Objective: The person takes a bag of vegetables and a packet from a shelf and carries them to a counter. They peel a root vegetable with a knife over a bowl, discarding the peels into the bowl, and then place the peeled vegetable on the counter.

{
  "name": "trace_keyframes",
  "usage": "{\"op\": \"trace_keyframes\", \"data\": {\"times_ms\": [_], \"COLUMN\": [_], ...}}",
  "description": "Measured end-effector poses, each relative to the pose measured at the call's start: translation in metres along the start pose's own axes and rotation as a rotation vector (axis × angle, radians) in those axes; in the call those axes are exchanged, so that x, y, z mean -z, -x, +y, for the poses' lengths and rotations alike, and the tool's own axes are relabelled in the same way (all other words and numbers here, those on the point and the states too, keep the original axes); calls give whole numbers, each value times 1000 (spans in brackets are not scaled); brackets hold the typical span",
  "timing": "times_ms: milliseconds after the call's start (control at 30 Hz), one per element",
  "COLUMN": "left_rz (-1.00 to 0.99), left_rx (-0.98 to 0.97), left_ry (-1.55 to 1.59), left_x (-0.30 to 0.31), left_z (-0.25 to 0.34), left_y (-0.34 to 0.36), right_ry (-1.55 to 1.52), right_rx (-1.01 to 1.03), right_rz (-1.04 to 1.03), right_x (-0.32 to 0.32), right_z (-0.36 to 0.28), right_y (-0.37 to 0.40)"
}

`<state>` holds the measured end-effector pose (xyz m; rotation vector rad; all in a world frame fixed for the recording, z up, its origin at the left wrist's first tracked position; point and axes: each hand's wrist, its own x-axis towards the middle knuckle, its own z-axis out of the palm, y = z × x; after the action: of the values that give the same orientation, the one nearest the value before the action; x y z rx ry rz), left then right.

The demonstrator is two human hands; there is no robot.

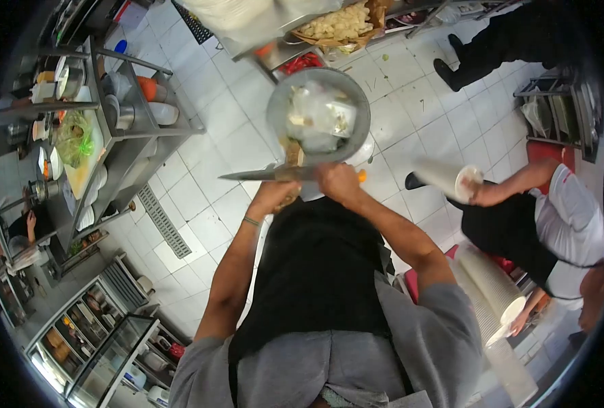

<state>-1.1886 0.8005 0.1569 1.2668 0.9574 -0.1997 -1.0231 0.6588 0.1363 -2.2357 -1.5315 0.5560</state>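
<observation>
My right hand (338,182) is closed round the handle of a large knife (247,175), and an orange end of the handle shows past the fist. The blade points left and lies across a long, tan-brown piece of food (293,154) whose kind I cannot make out. My left hand (276,197) is wrapped round the lower part of that piece, just under the blade. Just beyond my hands stands a round grey bin (277,129), holding clear plastic and pale scraps.
Cauliflower florets (336,26) and a container of red peppers (300,63) are beyond the bin. A steel shelving table (135,129) with pots stands left. A co-worker (519,224) at right carries stacked white cups (445,175); another person's legs (479,64) are farther back.
</observation>
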Motion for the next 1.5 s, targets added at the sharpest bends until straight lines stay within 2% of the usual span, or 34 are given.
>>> {"op": "trace_keyframes", "data": {"times_ms": [33,300,333,433,500,567,600,667,700,767,867,900,1000,1067,1100,1167,1200,1333,1433,1500], "left_rz": [25,-51,-42,-35,-45,-53,-53,-40,-37,-55,-56,-26,51,-1,-29,-58,-69,-9,-44,-59], "left_rx": [-87,56,50,196,178,35,-12,21,46,110,96,28,-99,-26,10,17,21,39,65,67], "left_ry": [30,130,156,116,149,250,286,265,236,107,85,0,-82,26,81,17,-14,-30,16,19], "left_x": [-2,9,8,7,5,4,5,10,12,14,11,14,15,14,13,17,20,26,26,26], "left_z": [-9,-18,-20,-11,3,8,9,8,9,22,23,2,-6,5,16,31,34,14,22,25], "left_y": [-2,-1,0,6,15,22,24,25,25,19,18,6,5,14,21,32,33,23,27,29], "right_ry": [3,42,22,-8,14,131,140,119,110,62,37,24,16,56,80,105,126,21,-5,-7], "right_rx": [12,46,57,73,58,-238,-310,-348,-282,-9,-38,-30,-12,-19,-164,-286,-354,-137,-12,-20], "right_rz": [6,40,50,69,74,-55,-68,-70,-41,3,9,18,16,-13,-109,-108,-98,-20,32,26], "right_x": [0,2,0,-12,-24,-37,-52,-23,-8,-11,-12,-12,-15,-18,-20,-31,-23,-2,-8,-11], "right_z": [-7,-23,-20,-5,12,56,94,89,67,24,-7,-8,-2,13,26,71,71,37,8,1], "right_y": [-2,-11,-13,-14,-14,-14,-8,-3,-5,-10,-15,-15,-15,-17,-21,-11,-12,-10,-22,-24]}}
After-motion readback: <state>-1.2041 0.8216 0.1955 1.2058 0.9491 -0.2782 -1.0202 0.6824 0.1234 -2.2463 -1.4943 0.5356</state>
